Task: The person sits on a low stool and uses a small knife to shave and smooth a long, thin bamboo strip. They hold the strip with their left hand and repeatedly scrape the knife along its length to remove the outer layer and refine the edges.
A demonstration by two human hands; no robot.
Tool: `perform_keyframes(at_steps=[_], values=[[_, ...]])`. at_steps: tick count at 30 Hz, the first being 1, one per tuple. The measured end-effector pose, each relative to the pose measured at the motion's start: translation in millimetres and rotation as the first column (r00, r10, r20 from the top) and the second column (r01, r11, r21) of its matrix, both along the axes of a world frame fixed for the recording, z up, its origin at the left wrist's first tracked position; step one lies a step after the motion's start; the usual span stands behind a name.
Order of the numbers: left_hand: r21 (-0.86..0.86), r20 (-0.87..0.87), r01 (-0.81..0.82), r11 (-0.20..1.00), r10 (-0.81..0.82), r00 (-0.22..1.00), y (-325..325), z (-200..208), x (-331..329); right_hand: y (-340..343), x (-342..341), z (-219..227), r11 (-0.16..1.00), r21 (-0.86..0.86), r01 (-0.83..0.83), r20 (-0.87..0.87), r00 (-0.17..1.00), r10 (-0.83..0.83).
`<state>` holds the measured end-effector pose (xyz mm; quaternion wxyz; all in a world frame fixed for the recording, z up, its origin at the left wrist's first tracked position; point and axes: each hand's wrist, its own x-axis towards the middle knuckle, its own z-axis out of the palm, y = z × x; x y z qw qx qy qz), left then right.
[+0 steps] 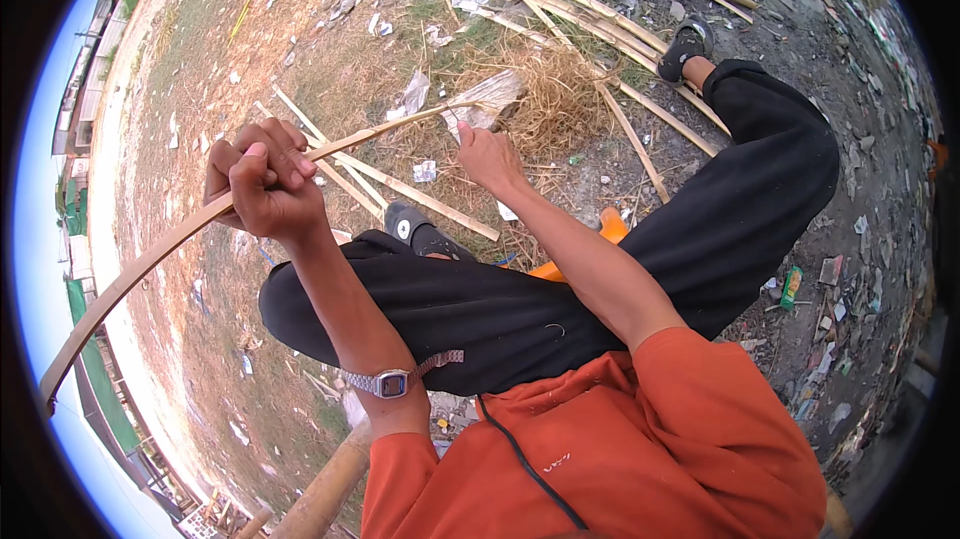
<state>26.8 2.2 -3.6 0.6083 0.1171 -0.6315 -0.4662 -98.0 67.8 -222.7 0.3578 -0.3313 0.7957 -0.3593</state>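
My left hand [265,179] is closed round a long, thin bamboo strip [130,274]. The strip bends down past the left edge of the view, and its other end reaches over to my right hand [487,156]. That hand is closed with the thumb up, right by the strip's tip. A thin dark line shows near the thumb, too small to name; the fingers are mostly hidden behind the hand. On my left wrist sits a metal watch [390,384]. Under my right forearm an orange object [610,226] shows in part between my legs.
Split bamboo pieces [640,139] lie across the ground ahead and to the right, with more strips [420,197] near my left shoe [420,229]. A heap of fine shavings [550,104] lies beyond my right hand. Litter is scattered about. A thick pole [325,479] stands at lower left.
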Motion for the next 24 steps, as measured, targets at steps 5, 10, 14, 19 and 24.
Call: perform_keyframes(at_steps=[5,10,14,19,24], values=[[0.017,-0.015,0.038,0.999,-0.038,0.999,-2,-5,4,3,11,11,0.991,-0.134,0.011,0.018,1.000,-0.009],[0.056,-0.043,-0.110,0.992,0.112,0.993,-13,-4,9,-9,-1,17,0.999,-0.022,-0.046,-0.039,0.998,0.045],[0.034,-0.027,-0.037,0.999,0.038,0.999,-8,-6,10,-5,3,5,0.998,-0.067,-0.006,-0.095,0.995,-0.001],[0.075,-0.040,-0.125,0.989,0.129,0.991,-12,-4,12,-4,-6,35,0.994,0.012,-0.105,-0.100,0.989,0.106],[0.035,-0.026,-0.094,0.995,0.095,0.995,-6,-5,8,-2,-11,-8,0.997,0.064,-0.032,-0.117,0.992,0.039]])
